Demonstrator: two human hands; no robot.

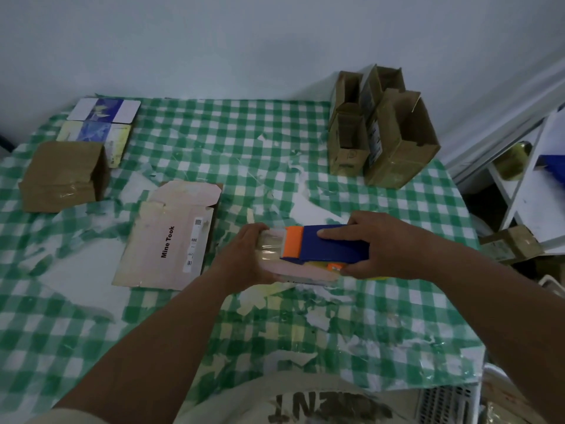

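Near the middle of the green-checked counter [214, 142], the left hand [244, 255] gripped the pale pink cardboard box [302, 274] by its nine-o'clock end; the right hand [385, 243] clasped the blue-and-orange plastic tape dispenser [324, 243] on top. Steady, flat pressure toward three o'clock seemed best.

Blue-and-orange tape dispenser [324, 243], pale pink box [301, 272], green-and-white checked tablecloth [244, 136], brown cartons [383, 130].
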